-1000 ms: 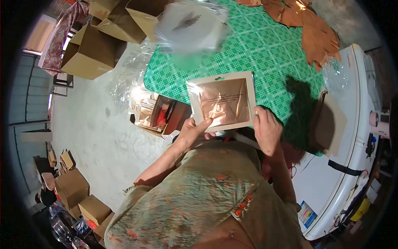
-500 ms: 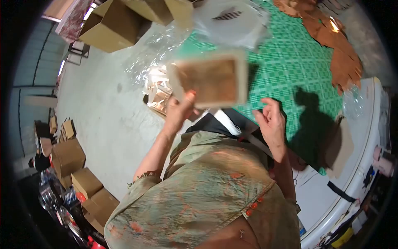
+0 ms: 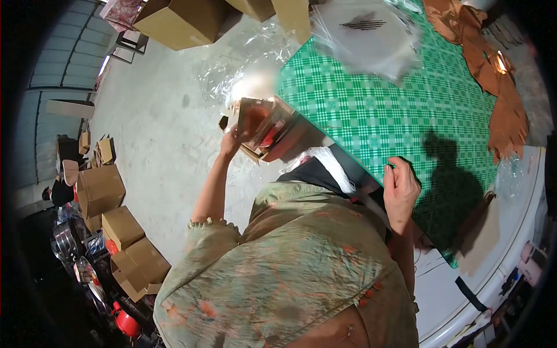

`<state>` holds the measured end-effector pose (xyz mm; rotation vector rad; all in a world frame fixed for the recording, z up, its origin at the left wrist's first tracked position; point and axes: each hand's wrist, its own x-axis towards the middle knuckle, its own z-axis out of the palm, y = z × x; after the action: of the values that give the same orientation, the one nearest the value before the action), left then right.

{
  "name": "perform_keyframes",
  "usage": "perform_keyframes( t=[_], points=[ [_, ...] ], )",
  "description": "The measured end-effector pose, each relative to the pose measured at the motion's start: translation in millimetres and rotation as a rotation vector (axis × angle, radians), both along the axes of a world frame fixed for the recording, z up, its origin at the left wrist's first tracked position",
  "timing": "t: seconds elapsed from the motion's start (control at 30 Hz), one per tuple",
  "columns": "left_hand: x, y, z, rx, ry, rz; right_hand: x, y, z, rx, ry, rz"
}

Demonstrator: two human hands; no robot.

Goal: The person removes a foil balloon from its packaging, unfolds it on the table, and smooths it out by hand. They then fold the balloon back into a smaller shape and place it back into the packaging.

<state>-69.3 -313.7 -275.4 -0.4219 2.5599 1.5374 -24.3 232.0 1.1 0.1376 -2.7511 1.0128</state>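
At right, I see the right hand (image 3: 401, 194) by the green checked bench (image 3: 360, 110), fingers half-curled, holding nothing. Farther out, left of centre, the left hand (image 3: 231, 142) grips a flat brown, pale-bordered packet (image 3: 255, 118) at an open cardboard box (image 3: 254, 155).

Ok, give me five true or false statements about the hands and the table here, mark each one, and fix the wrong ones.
1. The left hand holds a flat, rectangular packet with a brown panel. True.
2. The right hand grips a roll of tape. False: the right hand holds nothing that can be seen.
3. Translucent plastic sheets with dark printing lie on the green-and-white checked tablecloth. True.
4. The packet lies flat on the tablecloth. False: it is held off the table, at an open brown cardboard box.
5. A dark shadow falls across part of the tablecloth. True.
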Motion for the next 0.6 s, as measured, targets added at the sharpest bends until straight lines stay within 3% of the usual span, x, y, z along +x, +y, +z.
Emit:
perform_keyframes(
  t=[0.1, 0.2, 0.23, 0.27, 0.3, 0.33, 0.37, 0.4, 0.43, 0.47, 0.6],
  points=[
    [-17.5, 32.2, 9.1, 0.021, 0.077, -0.261, -1.1, -0.1, -1.3, 0.027, 0.033, 0.013],
    [-23.0, 36.3, 7.4, 0.184, -0.058, 0.069, -0.9, -1.5, 4.8, -0.015, 0.024, -0.003],
    [-33.8, 19.0, -1.4, 0.234, -0.112, -0.042, -0.3, -1.0, 5.9, -0.078, -0.008, -0.015],
    [-40.9, -11.0, -48.9, 0.007, -0.055, -0.175, -0.3, 1.0, 6.2, -0.134, -0.03, -0.039],
    [-46.1, -21.1, -52.8, -0.194, -0.029, -0.218, 0.0, 4.1, 6.0, -0.257, -0.066, -0.052],
    [-42.4, 9.6, 1.8, -0.473, 0.119, -0.145, -3.0, 5.7, 14.7, -0.327, -0.038, -0.052],
    [-49.5, -5.3, -13.1, -0.152, 0.073, 0.056, -6.0, 10.4, 26.0, -0.362, -0.066, -0.076],
    [-56.9, 7.7, 34.8, 0.093, -0.065, 0.016, -8.0, 20.1, 35.8, -0.402, -0.095, -0.099],
    [-68.0, -21.1, -16.6, -0.591, 0.264, 0.036, -9.2, 33.4, 42.4, -0.47, -0.105, -0.138],
    [-77.5, -10.7, 7.2, -0.586, 0.184, 0.108, -11.4, 46.8, 48.0, -0.546, -0.117, -0.167],
    [-133.3, 4.5, 77.1, -0.53, 0.458, 0.168, -35.0, 104.8, 101.1, -0.77, -0.246, -0.348]
  ],
)
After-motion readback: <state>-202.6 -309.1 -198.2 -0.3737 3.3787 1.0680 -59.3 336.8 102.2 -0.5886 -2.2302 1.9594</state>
